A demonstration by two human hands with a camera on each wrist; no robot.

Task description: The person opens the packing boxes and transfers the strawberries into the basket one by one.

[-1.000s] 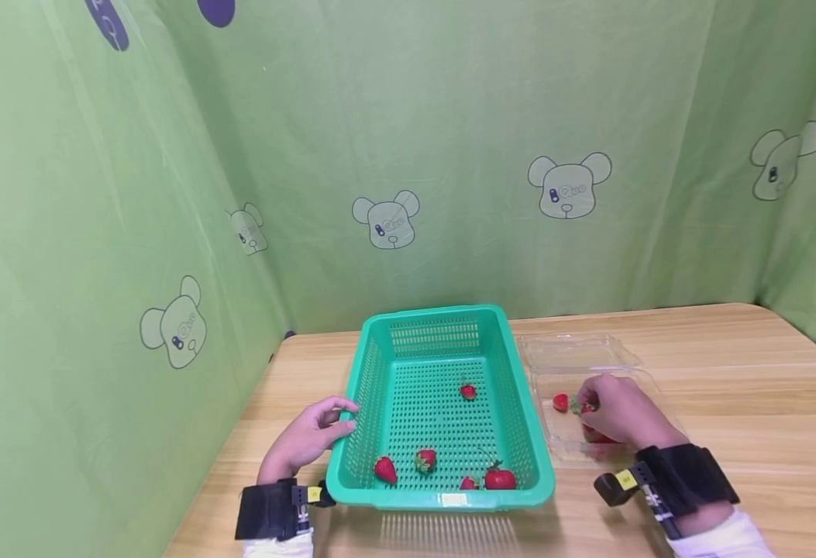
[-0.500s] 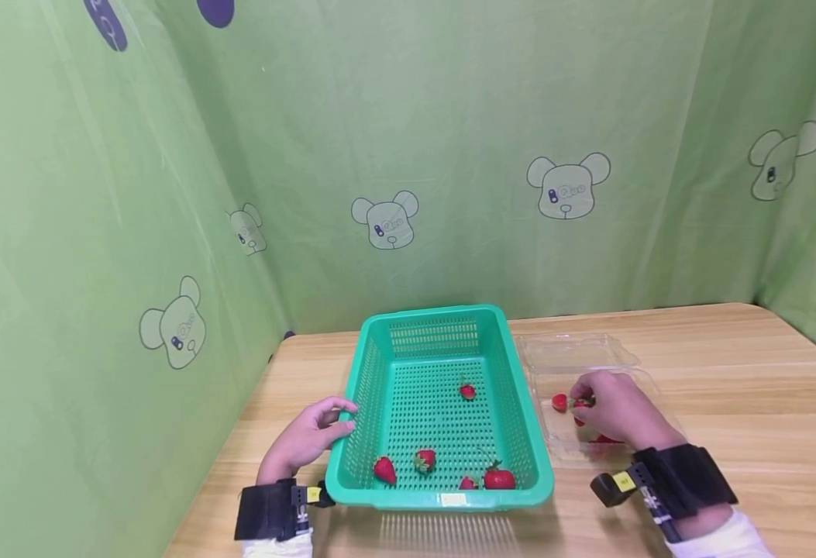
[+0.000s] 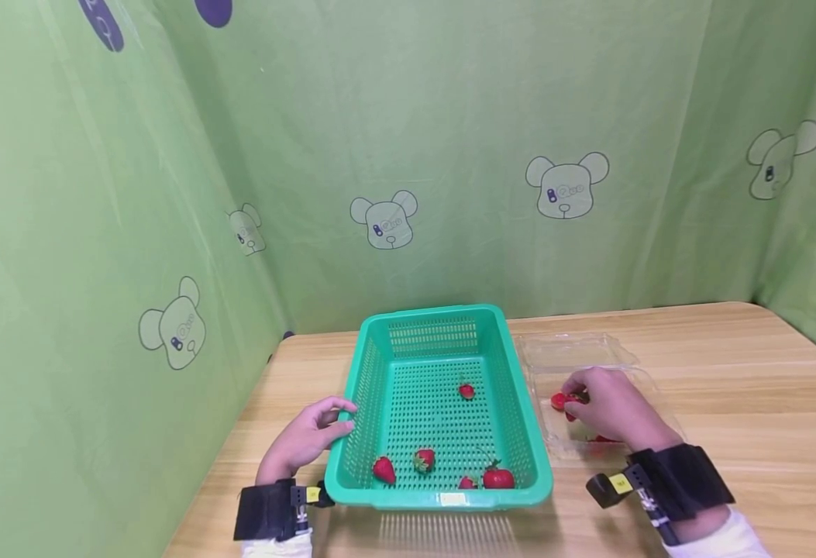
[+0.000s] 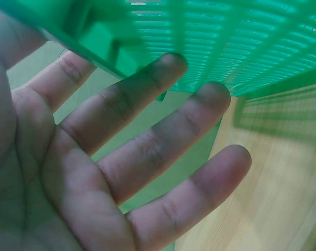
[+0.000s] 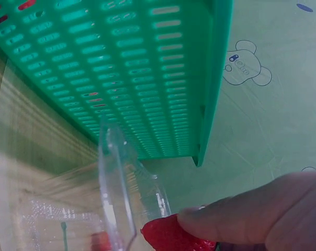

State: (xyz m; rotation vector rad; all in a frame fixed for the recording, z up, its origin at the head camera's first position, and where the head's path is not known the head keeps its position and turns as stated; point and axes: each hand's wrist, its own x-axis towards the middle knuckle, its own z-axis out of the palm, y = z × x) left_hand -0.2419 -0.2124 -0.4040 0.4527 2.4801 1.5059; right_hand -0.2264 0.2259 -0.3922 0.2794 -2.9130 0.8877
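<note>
My left hand (image 3: 312, 432) rests at the left rim of a green plastic basket (image 3: 357, 385). Its thumb and index finger reach over the rim, while the other fingers (image 4: 153, 144) extend, fairly straight, beside the outer wall. Inside the basket lie several strawberries (image 3: 383, 469). To the right, my right hand (image 3: 610, 404) is low over an open clear plastic clamshell box (image 3: 552, 442). In the right wrist view, the thumb presses a red strawberry (image 5: 171, 234) near the box's clear wall; the opposing fingers are mostly hidden. Another strawberry (image 3: 559, 401) lies by the fingertips.
The clamshell's lid (image 3: 575, 351) lies folded back behind its tray, close to the basket's right side. Both containers stand on a wooden table (image 3: 749, 403). A green curtain (image 3: 463, 256) printed with bear faces hangs behind and to the left.
My right hand has shifted slightly left and back inside the clamshell with a strawberry in its fingers, towards the strawberry at the left. My left hand and the basket have stayed put.
</note>
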